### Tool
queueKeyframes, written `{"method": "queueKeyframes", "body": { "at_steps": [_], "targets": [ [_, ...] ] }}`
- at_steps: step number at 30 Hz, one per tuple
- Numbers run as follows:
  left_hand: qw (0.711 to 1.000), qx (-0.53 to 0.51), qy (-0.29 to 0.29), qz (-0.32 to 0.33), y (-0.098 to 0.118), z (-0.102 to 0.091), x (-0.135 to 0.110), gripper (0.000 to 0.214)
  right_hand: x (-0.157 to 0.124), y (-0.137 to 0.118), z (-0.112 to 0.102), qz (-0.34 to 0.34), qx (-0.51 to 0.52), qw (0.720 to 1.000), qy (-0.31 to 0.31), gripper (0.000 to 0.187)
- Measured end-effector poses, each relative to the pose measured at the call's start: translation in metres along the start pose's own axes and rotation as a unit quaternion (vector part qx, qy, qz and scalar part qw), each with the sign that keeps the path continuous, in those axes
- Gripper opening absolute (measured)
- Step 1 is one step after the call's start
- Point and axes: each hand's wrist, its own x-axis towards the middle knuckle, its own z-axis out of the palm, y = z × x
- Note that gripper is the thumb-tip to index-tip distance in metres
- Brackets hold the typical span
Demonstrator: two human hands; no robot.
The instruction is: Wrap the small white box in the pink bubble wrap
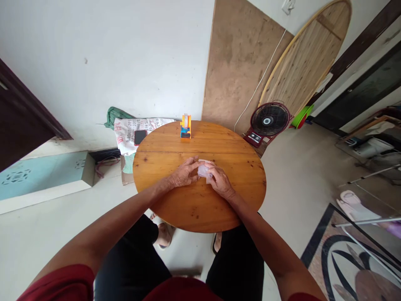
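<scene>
A small clear plastic bag (pixel 204 170) lies on the round wooden table (pixel 175 150), near its middle. My left hand (pixel 184 173) and my right hand (pixel 220 179) meet over the bag, each with fingers curled and pinched on one side of it. What the bag holds I cannot make out. At the table's far edge stands an orange and blue tape dispenser (pixel 185 126), well beyond both hands.
A dark phone (pixel 140 136) rests on a printed sack (pixel 125 133) beyond the table's left edge. A small floor fan (pixel 267 122), a round wooden board (pixel 310 58) and a brown panel (pixel 238 62) stand against the far wall. A metal drying rack (pixel 369 225) is at right.
</scene>
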Motion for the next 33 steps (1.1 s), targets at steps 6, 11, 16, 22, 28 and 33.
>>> {"method": "queueKeyframes", "body": {
  "at_steps": [6, 11, 16, 22, 28, 33],
  "targets": [
    [0.998, 0.03, -0.039, 0.047, -0.001, 0.003, 0.022, 0.078, 0.001, 0.002, -0.001, 0.015, 0.012, 1.0, -0.007, 0.03],
    [0.996, -0.059, -0.022, 0.069, -0.009, 0.02, 0.033, 0.072, 0.0, 0.003, 0.0, 0.027, 0.044, 0.999, 0.003, 0.025],
    [0.979, -0.2, -0.012, -0.022, 0.002, 0.016, 0.039, 0.054, 0.019, 0.006, -0.009, 0.119, 0.145, 0.982, 0.025, 0.006],
    [0.884, -0.41, -0.022, -0.223, 0.017, 0.002, 0.063, 0.038, 0.058, 0.024, -0.028, 0.244, 0.333, 0.911, -0.007, 0.028],
    [0.819, -0.487, -0.027, -0.301, 0.008, 0.008, 0.061, 0.047, 0.056, 0.04, -0.017, 0.265, 0.392, 0.88, -0.03, 0.068],
    [0.844, -0.459, 0.013, -0.278, 0.005, 0.009, 0.056, 0.05, 0.054, 0.029, -0.014, 0.299, 0.424, 0.855, 0.012, 0.067]
  ]
}}
